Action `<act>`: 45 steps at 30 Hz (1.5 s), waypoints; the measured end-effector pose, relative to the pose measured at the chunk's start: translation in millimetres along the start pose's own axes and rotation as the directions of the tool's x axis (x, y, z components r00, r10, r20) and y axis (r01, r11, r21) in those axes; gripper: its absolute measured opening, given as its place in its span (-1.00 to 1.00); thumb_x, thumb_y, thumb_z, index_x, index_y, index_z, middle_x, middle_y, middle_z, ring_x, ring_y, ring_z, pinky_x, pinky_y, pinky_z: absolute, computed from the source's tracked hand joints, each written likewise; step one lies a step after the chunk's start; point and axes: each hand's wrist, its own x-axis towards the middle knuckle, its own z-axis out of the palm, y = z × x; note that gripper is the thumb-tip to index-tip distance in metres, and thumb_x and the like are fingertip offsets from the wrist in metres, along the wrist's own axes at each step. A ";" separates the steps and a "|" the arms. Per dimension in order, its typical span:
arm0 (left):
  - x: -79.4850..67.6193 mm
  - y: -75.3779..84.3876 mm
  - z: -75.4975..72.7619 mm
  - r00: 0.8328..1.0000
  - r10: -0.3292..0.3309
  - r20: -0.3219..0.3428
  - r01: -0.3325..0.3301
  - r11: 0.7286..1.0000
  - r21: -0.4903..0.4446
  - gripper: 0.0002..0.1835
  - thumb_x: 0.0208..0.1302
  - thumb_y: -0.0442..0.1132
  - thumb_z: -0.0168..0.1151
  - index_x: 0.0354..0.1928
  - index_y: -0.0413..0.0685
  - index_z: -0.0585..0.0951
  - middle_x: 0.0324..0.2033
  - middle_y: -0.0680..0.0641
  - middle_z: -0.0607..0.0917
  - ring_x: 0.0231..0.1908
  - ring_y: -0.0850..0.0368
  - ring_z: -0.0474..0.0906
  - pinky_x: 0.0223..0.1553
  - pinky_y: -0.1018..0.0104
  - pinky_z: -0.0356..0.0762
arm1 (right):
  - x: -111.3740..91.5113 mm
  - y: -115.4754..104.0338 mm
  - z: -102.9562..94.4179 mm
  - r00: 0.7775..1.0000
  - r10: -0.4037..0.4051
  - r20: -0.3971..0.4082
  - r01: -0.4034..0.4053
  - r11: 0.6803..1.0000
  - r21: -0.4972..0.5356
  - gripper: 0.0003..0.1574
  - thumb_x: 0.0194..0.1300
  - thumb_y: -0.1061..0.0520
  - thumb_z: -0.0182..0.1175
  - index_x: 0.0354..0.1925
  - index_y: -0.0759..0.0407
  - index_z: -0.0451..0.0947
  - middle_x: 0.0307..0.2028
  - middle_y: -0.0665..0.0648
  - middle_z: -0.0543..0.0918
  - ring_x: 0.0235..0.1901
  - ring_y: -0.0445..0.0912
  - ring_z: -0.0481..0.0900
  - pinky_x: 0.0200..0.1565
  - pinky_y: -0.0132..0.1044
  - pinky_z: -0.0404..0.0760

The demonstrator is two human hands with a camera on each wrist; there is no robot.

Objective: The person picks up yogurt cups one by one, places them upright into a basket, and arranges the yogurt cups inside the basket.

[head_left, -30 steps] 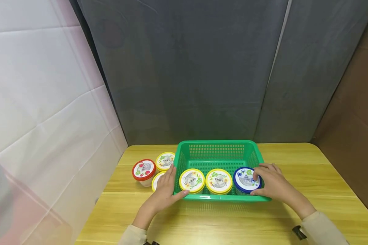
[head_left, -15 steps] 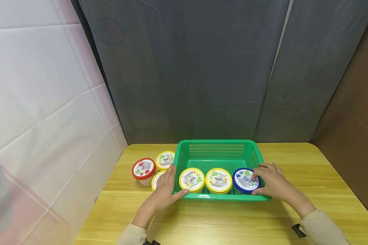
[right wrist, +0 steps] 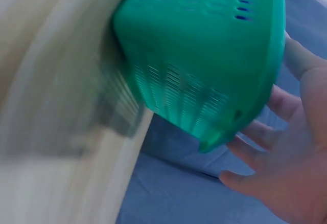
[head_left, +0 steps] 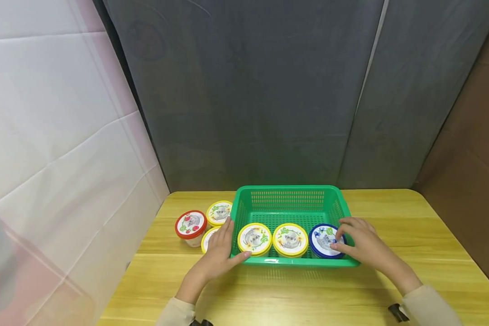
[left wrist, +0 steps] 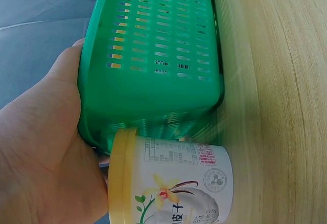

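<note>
A green plastic basket (head_left: 293,262) holds a row of lidded tubs along its front side: two yellow-lidded tubs (head_left: 254,240) and a blue-lidded tub (head_left: 323,241) at the right end. My left hand (head_left: 217,255) rests against the basket's left end, fingers straight along the rim and thumb over the front corner. Over the right rim reaches my right hand (head_left: 366,242), its thumb and index fingertips above the blue lid with a gap between them. In the right wrist view its fingers (right wrist: 288,104) are spread and loosely bent beside the basket's end.
Left of the basket stand a red-lidded tub (head_left: 191,225) and two more yellow-lidded tubs (head_left: 219,213), one partly behind my left hand. A wooden table (head_left: 269,299) carries everything. A grey screen (head_left: 244,113) rises at the back, a white one (head_left: 65,136) at the left.
My right thumb has moved from the blue lid's front right edge to over its face, and that hand's grip has loosened. The left hand keeps its place.
</note>
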 end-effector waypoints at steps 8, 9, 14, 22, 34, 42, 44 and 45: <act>-2.2 0.1 0.0 1.000 -0.004 -0.013 0.004 1.000 -0.006 0.12 0.15 0.40 0.04 0.48 -0.18 -0.17 0.51 -0.11 -0.22 0.50 -0.16 -0.20 0.44 -0.20 -0.12 | -10.2 -0.2 11.6 0.995 0.024 -0.097 -0.019 0.998 0.057 -0.18 0.15 -0.33 0.20 0.23 0.07 0.36 0.37 0.35 0.18 0.35 0.34 0.07 0.18 0.44 0.05; -2.1 0.0 -0.2 1.000 -0.006 -0.014 0.006 1.000 -0.008 0.13 0.15 0.41 0.04 0.48 -0.17 -0.17 0.51 -0.11 -0.22 0.50 -0.15 -0.20 0.43 -0.22 -0.12 | -11.2 -0.3 12.5 0.994 0.024 -0.105 -0.018 0.998 0.055 -0.15 0.16 -0.32 0.20 0.28 0.06 0.32 0.39 0.36 0.15 0.36 0.35 0.05 0.19 0.44 0.04; -2.4 0.7 -0.9 1.000 -0.011 -0.017 0.011 1.000 -0.015 0.14 0.13 0.42 0.04 0.48 -0.19 -0.16 0.51 -0.11 -0.22 0.50 -0.13 -0.22 0.41 -0.29 -0.14 | -15.9 -0.7 16.5 0.993 0.035 -0.109 -0.029 0.998 0.054 -0.07 0.18 -0.31 0.19 0.40 -0.04 0.16 0.42 0.37 0.06 0.38 0.37 0.00 0.21 0.44 -0.01; -2.3 -0.4 0.8 1.000 -0.018 -0.017 0.017 1.000 -0.010 0.14 0.13 0.43 0.04 0.48 -0.17 -0.16 0.51 -0.09 -0.23 0.51 -0.10 -0.23 0.43 -0.24 -0.16 | -18.6 -3.3 18.6 0.993 0.062 -0.101 -0.058 0.997 0.043 -0.03 0.19 -0.34 0.16 0.43 -0.09 0.08 0.44 0.35 0.02 0.39 0.36 -0.02 0.21 0.44 -0.02; -14.5 -9.3 -14.1 0.990 -0.035 -0.136 0.032 0.999 -0.025 0.16 0.13 0.36 0.12 0.48 -0.15 -0.22 0.50 -0.19 -0.13 0.48 -0.19 -0.18 0.42 -0.25 -0.13 | -23.0 -2.8 24.5 0.992 0.086 -0.090 -0.081 0.995 0.055 0.01 0.17 -0.38 0.14 0.44 -0.10 0.05 0.45 0.35 -0.02 0.39 0.35 -0.05 0.21 0.44 -0.02; -26.9 -29.8 -18.2 0.977 -0.054 -0.208 0.049 0.998 -0.028 0.17 0.09 0.26 0.26 0.47 -0.25 -0.16 0.47 -0.29 -0.07 0.45 -0.28 -0.12 0.36 -0.32 -0.10 | -27.0 -2.1 26.8 0.991 0.116 -0.069 -0.110 0.990 0.086 0.08 0.16 -0.40 0.14 0.47 -0.06 -0.01 0.47 0.34 -0.10 0.40 0.38 -0.09 0.22 0.44 -0.05; -28.7 -34.6 -14.3 0.969 -0.042 -0.241 0.038 0.999 -0.024 0.16 0.05 0.21 0.32 0.45 -0.29 -0.09 0.46 -0.31 -0.02 0.43 -0.31 -0.07 0.35 -0.33 -0.06 | -27.5 -1.5 28.5 0.990 0.117 -0.075 -0.111 0.990 0.083 0.12 0.16 -0.40 0.15 0.47 0.02 -0.04 0.48 0.34 -0.11 0.41 0.36 -0.10 0.23 0.44 -0.06; -29.5 -36.3 -12.4 0.966 -0.044 -0.257 0.037 0.999 -0.033 0.15 0.03 0.19 0.34 0.44 -0.29 -0.06 0.45 -0.31 0.01 0.42 -0.30 -0.06 0.35 -0.32 -0.05 | -27.5 -0.9 29.5 0.990 0.117 -0.077 -0.111 0.990 0.081 0.14 0.16 -0.39 0.15 0.48 0.07 -0.06 0.48 0.33 -0.11 0.41 0.36 -0.11 0.24 0.44 -0.06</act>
